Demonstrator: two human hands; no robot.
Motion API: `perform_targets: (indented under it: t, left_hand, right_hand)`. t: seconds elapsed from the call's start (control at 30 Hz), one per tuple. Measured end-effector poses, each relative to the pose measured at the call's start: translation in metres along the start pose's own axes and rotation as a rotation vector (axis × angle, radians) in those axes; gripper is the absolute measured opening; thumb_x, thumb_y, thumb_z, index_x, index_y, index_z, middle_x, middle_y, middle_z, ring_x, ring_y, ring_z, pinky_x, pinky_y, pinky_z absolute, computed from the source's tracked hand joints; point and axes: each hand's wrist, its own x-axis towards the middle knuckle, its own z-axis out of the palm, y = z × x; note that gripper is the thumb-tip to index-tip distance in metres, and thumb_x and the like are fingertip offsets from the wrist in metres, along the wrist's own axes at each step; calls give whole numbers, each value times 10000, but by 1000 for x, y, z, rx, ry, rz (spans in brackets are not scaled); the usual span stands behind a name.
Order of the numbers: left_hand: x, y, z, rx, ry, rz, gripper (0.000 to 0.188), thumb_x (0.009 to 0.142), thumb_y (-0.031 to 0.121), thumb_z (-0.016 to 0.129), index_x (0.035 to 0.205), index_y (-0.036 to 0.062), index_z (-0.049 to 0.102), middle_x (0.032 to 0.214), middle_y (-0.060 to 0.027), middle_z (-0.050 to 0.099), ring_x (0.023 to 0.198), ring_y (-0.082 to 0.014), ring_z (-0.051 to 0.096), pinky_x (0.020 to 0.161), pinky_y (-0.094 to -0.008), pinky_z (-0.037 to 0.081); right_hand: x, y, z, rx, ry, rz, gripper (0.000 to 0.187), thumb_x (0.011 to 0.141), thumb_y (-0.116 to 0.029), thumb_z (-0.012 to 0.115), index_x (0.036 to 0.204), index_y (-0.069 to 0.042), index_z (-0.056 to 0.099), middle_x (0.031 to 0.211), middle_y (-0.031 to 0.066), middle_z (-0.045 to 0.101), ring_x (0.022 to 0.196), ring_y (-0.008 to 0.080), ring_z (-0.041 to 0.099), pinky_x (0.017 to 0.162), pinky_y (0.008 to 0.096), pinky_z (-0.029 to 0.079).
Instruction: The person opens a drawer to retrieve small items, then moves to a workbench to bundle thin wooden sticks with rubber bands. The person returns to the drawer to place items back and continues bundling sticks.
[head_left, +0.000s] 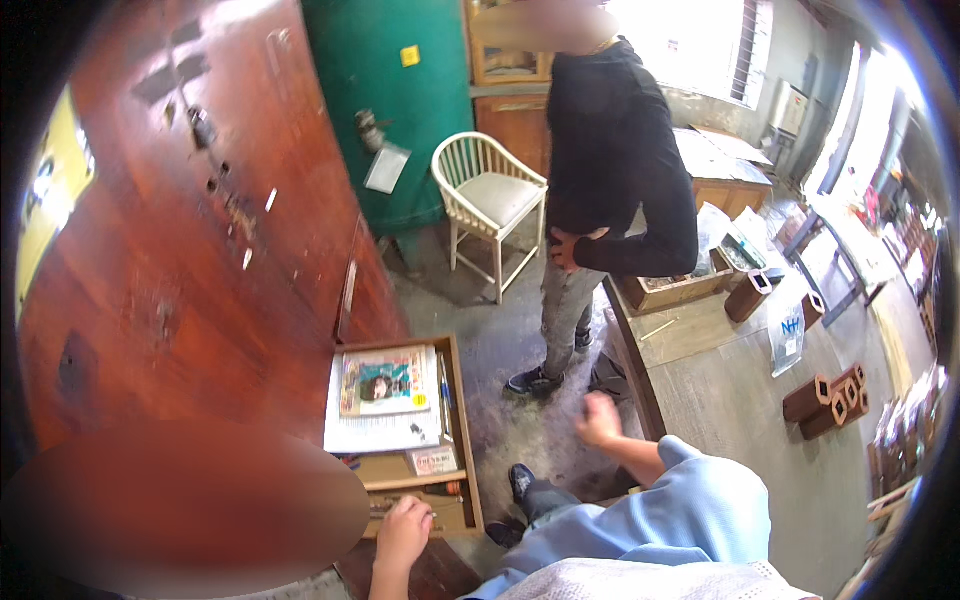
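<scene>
My left hand [403,532] is at the near end of an open wooden drawer [461,405], its fingers curled over the front compartment. Whatever those fingers pinch, if anything, is too small to make out. Inside the drawer lie a colourful magazine [388,384], white papers [375,432] under it, and a small printed card or packet [434,460]. A blue pen-like stick [446,412] rests along the drawer's right side. My right hand [600,418] hangs in the air between drawer and workbench, blurred, its fingers hard to read.
A person in black [620,150] stands ahead, near a white spindle-back chair [490,190]. At right, a workbench [710,400] bears a wooden box [680,290], hollow brown blocks [825,405] and a plastic bag [788,330]. A large reddish-brown tabletop [180,330] fills the left.
</scene>
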Motion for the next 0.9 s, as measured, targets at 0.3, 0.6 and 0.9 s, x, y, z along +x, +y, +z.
perform_targets:
  t: [0.3,0.6,0.9]
  left_hand:
    - [-73,6,-32,-131,590,-339,254,861,127,713,1091,26,668,1162,-163,650,1075,-373,622,935,-432,510]
    - [-207,49,85,384,841,-1419,387,1007,310,557,1201,-15,637,1079,-237,668,1020,-445,610,902,-480,483]
    - [-187,54,88,148,793,-1542,368,1028,334,531,1236,46,630,1097,-237,688,1035,-436,643,878,-480,499]
  right_hand:
    - [52,-213,113,1662,-796,494,844,970,-716,346,1515,-72,370,1529,159,417,1384,343,405,1168,455,307]
    - [53,-238,103,1777,-958,546,845,950,-742,287,1558,-155,316,1596,105,329,1445,335,334,1201,433,274]
    - [52,-280,81,1626,-813,699,812,968,-735,255,1519,-148,370,1536,52,416,1388,276,418,1155,406,344]
